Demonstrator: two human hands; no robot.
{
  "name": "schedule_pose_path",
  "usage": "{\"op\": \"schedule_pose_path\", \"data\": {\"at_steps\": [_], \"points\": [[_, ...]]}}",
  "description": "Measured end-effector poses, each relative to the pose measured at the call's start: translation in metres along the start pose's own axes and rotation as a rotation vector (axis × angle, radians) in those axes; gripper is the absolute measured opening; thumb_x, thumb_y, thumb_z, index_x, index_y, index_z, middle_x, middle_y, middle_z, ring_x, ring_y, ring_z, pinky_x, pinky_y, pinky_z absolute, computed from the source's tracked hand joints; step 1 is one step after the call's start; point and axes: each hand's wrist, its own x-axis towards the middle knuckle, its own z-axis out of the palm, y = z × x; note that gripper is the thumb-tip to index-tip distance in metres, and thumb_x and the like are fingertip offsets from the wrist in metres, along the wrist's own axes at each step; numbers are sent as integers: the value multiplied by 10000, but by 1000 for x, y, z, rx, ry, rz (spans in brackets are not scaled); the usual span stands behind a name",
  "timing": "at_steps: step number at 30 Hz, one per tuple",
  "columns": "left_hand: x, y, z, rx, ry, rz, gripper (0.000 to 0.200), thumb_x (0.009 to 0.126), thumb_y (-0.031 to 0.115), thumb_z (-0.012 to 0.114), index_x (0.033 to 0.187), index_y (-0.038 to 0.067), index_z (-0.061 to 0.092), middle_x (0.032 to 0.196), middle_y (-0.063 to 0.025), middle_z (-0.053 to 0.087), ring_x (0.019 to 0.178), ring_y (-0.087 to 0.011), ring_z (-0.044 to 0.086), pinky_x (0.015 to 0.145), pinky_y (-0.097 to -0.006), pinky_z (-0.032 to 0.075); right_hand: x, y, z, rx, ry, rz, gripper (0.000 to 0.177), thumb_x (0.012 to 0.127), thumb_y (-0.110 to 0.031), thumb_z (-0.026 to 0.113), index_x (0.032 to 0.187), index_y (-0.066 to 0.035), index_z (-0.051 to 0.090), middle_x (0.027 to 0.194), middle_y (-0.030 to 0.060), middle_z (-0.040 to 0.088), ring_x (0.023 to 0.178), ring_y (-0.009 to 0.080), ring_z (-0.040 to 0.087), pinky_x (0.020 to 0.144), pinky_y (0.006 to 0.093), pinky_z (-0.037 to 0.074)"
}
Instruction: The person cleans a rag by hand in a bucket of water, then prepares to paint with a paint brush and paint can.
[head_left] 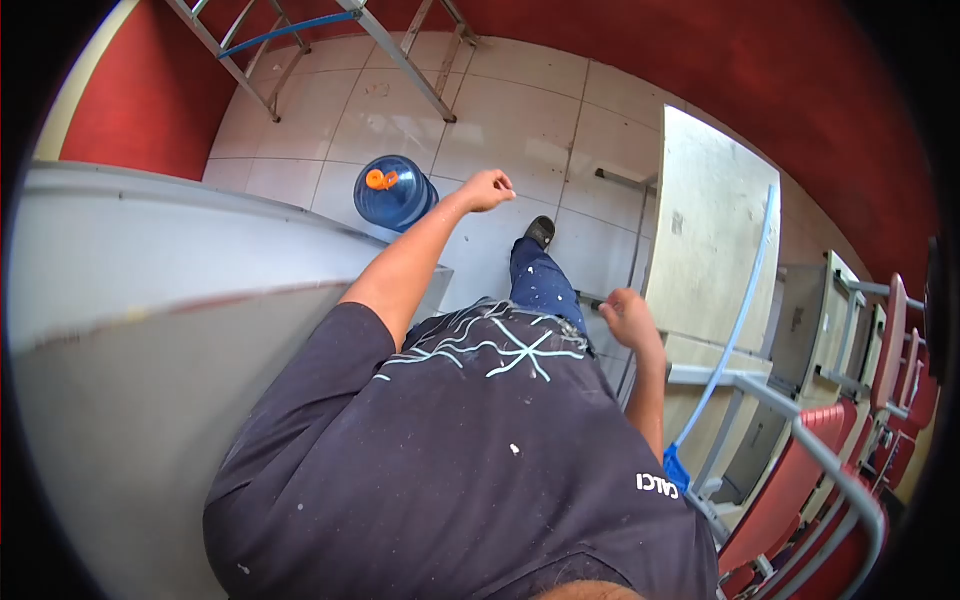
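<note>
My left hand (487,190) hangs in front of me with its fingers loosely curled, and I see nothing in it. Just beyond its wrist stands a large blue water jug (396,192) with an orange cap, on the tiled floor. On the other side of my body is my right hand (630,318), its fingers bent inward and partly hidden; no object shows in it. It is nearest to a pale tabletop (710,225), apart from it. One dark shoe (541,232) is out in front on the floor.
A metal ladder (400,65) with a blue strap stands ahead. To my left runs a grey ledge (180,230). A blue-handled broom (740,310) leans across the tabletop at right, and red chairs (790,480) with metal frames crowd beside it. Red walls (700,45) border the tiles.
</note>
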Motion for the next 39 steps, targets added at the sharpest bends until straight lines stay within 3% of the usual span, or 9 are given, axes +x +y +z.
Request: {"op": "schedule_pose_path", "data": {"at_steps": [7, 15, 19, 27, 32, 34, 36, 38, 39], "points": [[19, -84, -103, 372, -141, -253, 279, 811, 297, 571, 822, 29, 649, 882, -212, 664, 887, -398, 627, 769, -461, 502, 179, 43, -112, 35, 111, -43, 287, 772, -28, 583, 1058, -28, 601, 1008, 209, 606, 901, 357, 600, 827, 408, 489], [-14, -63, -130, -106, 236, -1006, 162, 799, 237, 676, 844, 86, 641, 733, -31, 630, 646, -173, 608, 521, -332, 484, 322, 55, -249, 74, 45, 97, 294, 802, -77, 628, 1090, -30, 589, 1069, 215, 609, 1024, 392, 581, 895, 423, 470], [39, -68, -134, 117, -376, -774, 200, 849, 273, 614, 882, 81, 663, 759, -59, 660, 692, -220, 640, 494, -382, 494, 382, 122, -259, 33, 179, 17, 307, 813, -110, 642, 1104, -25, 593, 1100, 196, 613, 952, 349, 621, 842, 402, 513], [419, -47, -240, 619, -772, -432, 257, 877, 295, 574, 907, 61, 674, 849, -102, 669, 798, -243, 648, 638, -390, 518, 491, 220, -245, 259, 203, 330, 233, 832, -96, 586, 1051, -20, 613, 888, 153, 672, 827, 309, 665, 709, 389, 547], [753, 92, -259, 1129, -927, 250, 294, 894, 310, 548, 923, 48, 680, 905, -129, 675, 865, -257, 653, 728, -395, 533, 507, 251, -269, 1357, 541, 950, 182, 890, -109, 520, 1062, -67, 561, 829, 103, 687, 534, 171, 639, 456, 291, 511], [832, 233, -209, 1087, -894, -106, 335, 922, 323, 522, 1016, 35, 666, 1017, -134, 674, 951, -259, 645, 851, -379, 501, 504, 248, -262, 1481, 584, 987, 201, 885, -103, 513, 1082, -73, 542, 852, 100, 691, 546, 174, 645, 461, 294, 516], [991, 196, -173, 1162, -1003, 967, 336, 927, 324, 550, 1064, 31, 642, 1000, -134, 678, 963, -230, 633, 840, -362, 497, 512, 250, -259, 1525, 557, 1024, 195, 882, -124, 524, 1071, -82, 550, 899, 99, 685, 574, 185, 663, 452, 305, 515], [996, 344, -100, 767, -818, 329, 278, 921, 270, 589, 1059, 33, 632, 999, -124, 680, 945, -213, 638, 836, -347, 498, 524, 253, -265, 1412, 285, 1062, 219, 877, -156, 554, 1088, -100, 567, 943, 99, 664, 601, 203, 678, 466, 332, 542], [1008, 375, -67, 652, -736, 378, 270, 913, 258, 605, 1058, 32, 633, 996, -113, 680, 934, -204, 636, 831, -342, 499, 532, 256, -271, 1304, 113, 1037, 250, 872, -190, 573, 1108, -109, 588, 958, 107, 641, 603, 226, 682, 515, 361, 582]]}}
